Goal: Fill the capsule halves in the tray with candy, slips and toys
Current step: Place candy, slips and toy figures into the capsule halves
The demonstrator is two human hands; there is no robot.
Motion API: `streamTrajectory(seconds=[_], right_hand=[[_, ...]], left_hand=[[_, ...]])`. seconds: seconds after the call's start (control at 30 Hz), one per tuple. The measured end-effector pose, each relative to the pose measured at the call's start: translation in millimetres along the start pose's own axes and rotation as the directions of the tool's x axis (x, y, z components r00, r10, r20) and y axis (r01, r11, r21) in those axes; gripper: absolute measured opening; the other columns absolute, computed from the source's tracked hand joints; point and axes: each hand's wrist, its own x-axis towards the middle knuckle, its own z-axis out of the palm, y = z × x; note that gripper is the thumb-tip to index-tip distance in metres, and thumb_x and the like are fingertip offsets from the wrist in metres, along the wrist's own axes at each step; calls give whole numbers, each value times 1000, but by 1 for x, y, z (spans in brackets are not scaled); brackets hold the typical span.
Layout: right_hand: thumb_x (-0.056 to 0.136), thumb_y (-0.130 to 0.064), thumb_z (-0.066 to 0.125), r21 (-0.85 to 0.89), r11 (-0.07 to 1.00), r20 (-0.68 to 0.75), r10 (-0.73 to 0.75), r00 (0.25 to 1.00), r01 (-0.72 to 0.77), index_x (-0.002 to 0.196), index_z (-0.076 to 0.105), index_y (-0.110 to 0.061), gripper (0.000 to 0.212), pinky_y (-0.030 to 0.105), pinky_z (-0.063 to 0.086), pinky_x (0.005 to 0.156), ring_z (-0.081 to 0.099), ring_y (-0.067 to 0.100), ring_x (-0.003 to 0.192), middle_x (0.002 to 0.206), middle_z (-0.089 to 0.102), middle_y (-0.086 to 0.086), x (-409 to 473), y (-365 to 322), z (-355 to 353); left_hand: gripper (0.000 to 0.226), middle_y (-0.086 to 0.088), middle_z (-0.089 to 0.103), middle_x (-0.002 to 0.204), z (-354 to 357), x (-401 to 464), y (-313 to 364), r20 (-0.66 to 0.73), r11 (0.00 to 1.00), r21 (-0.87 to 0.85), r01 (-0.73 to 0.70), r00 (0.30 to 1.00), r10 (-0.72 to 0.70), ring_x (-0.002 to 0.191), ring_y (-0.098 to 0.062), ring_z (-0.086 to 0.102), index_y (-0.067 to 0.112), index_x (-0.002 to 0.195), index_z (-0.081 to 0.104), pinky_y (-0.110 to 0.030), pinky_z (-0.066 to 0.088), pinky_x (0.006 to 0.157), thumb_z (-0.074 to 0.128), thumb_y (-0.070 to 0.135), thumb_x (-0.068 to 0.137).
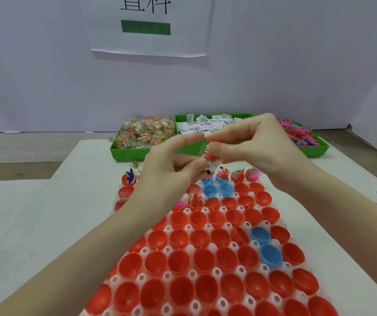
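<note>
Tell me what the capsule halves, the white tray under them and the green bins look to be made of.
Capsule halves: thin moulded plastic by the look, glossy, with highlights inside the red and blue cups.
White tray: probably soft, translucent plastic; milky, with holed pegs between the cups.
Green bins: rigid opaque plastic, it seems, with a smooth satin wall and a moulded rim.

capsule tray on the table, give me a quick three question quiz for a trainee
1. True or false: most capsule halves in the tray already hold something.
2. Which bin holds the paper slips: A) left, B) middle, C) right?
3. What are both hands gripping together?

Key
1. False; only some at the far end are filled.
2. B, the middle bin.
3. The left hand and right hand pinch a small packet.
</note>
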Motion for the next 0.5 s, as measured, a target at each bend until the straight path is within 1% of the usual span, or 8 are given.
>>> streamTrajectory(seconds=[0.1,0.17,0.2,0.27,0.3,0.33,0.4,0.5], right_hand=[[74,-3,73,-115,983,22,148,989,-145,77,72,-13,10,15,52,62,63,6,61,66,69,0,10,20,1],[75,-4,72,-213,948,26,247,969,-236,81,74,-11,9,18,51,67,62,8,65,71,70,5,14,38,3],[75,-5,72,-268,928,4,270,963,-259,82,74,-9,8,21,51,70,61,10,67,74,70,8,15,47,4],[75,-6,72,-378,889,-39,262,964,-257,82,74,-7,7,29,53,75,62,12,70,79,71,11,16,63,7],[75,-6,72,-416,878,-37,245,969,-238,81,74,-6,6,29,53,76,62,12,70,79,71,12,16,70,9],[76,-6,71,-446,870,-23,225,974,-211,80,74,-6,5,24,52,72,61,9,66,78,71,10,16,75,10],[76,-8,71,-505,849,13,191,982,-159,77,74,-9,4,9,44,57,55,0,56,70,68,2,16,83,12],[76,-7,70,-560,823,78,172,982,-99,77,73,-11,5,9,39,53,54,5,58,68,65,1,17,90,14]], left_hand=[[28,15,68,68,3,7,-22,5,963,265,-43,999,44,67,-6,67,30,92,58,-20,54,63,63,3,84],[15,13,69,78,2,11,-37,46,871,489,-54,998,36,79,-9,66,25,95,63,-28,52,77,67,17,83],[19,10,70,90,0,13,-44,78,785,617,-64,997,20,90,-10,64,22,102,63,-31,49,84,67,26,83],[31,9,64,114,-4,17,-57,187,548,822,-152,982,-8,109,-12,55,22,114,61,-30,41,91,58,39,87],[34,9,60,120,-6,18,-62,252,453,864,-221,968,-8,115,-11,51,23,117,59,-29,36,93,53,42,90],[35,10,58,123,-7,18,-67,308,392,876,-280,951,-9,118,-10,47,24,118,58,-27,32,94,49,44,91],[37,13,55,124,-7,16,-74,366,339,876,-343,931,-3,121,-7,42,26,120,56,-25,25,92,43,47,92],[38,14,55,122,-7,14,-81,399,270,880,-391,917,27,120,-7,42,27,120,54,-23,22,90,38,49,93]])
